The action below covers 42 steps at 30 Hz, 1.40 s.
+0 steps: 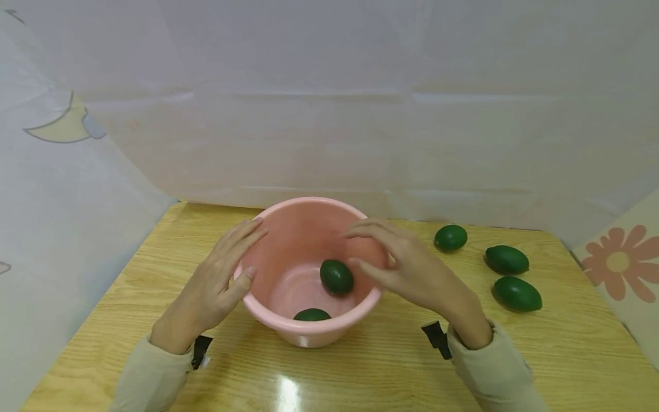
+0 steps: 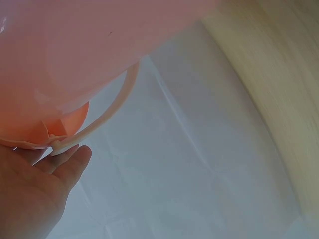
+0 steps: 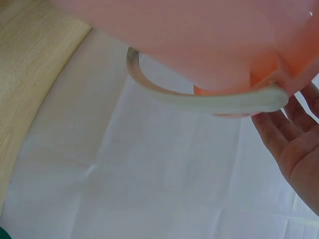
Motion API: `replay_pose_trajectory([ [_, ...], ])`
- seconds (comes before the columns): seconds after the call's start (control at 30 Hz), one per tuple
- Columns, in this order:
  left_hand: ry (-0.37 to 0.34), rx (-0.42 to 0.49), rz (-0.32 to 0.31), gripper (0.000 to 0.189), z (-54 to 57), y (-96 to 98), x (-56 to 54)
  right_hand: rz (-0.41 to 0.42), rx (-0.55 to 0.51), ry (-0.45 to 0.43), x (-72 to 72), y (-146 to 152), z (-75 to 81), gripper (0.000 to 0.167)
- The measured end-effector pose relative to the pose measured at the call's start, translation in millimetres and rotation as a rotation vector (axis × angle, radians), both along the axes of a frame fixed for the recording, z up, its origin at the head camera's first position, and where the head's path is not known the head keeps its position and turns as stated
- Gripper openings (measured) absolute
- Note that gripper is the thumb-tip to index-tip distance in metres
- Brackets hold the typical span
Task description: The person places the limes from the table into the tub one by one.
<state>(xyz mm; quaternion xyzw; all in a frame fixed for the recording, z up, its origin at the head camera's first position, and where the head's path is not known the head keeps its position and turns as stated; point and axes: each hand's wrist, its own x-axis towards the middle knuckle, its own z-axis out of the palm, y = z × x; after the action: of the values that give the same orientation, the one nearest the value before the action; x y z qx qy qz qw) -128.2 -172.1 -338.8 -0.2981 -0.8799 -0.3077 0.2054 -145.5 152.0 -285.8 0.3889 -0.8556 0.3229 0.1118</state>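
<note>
A pink plastic bucket [image 1: 314, 327] stands on the table with its mouth facing up. Inside lie two dark green limes: one lime [image 1: 337, 277] at the right of the bottom, and another lime [image 1: 312, 315] partly hidden by the front rim. My left hand [image 1: 213, 280] rests along the left rim, fingers fairly straight, thumb over the edge. Across the right rim reaches my right hand [image 1: 412, 266], its fingers loosely bent and holding no lime. The wrist views show fingers of both hands by the rim, near the ends of a pale handle [image 2: 112, 107] that hangs down outside.
Three more limes lie on the right of the wooden table [image 1: 247, 377]: one lime [image 1: 451, 237] farther back, a second lime [image 1: 507, 260], and a third lime [image 1: 517, 294] nearer. White sheeting [image 1: 309, 143] closes off the back and sides.
</note>
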Motion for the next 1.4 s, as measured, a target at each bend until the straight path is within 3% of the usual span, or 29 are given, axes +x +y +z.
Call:
replay_pose_trajectory([
  [0.4, 0.000, 0.003, 0.001, 0.061, -0.1, -0.1, 0.6, -0.008, -0.032, 0.143, -1.1, 16.7, -1.4, 0.046],
  [0.77, 0.012, 0.006, -0.004, 0.061, -0.8, -0.3, 1.1, -0.062, -0.018, 0.184, 2.2, 32.4, -3.5, 0.044],
  [1.4, 0.024, 0.011, -0.005, 0.061, -1.0, -0.5, 0.5, -0.176, 0.048, 0.140, 9.1, 57.7, -11.0, 0.052],
])
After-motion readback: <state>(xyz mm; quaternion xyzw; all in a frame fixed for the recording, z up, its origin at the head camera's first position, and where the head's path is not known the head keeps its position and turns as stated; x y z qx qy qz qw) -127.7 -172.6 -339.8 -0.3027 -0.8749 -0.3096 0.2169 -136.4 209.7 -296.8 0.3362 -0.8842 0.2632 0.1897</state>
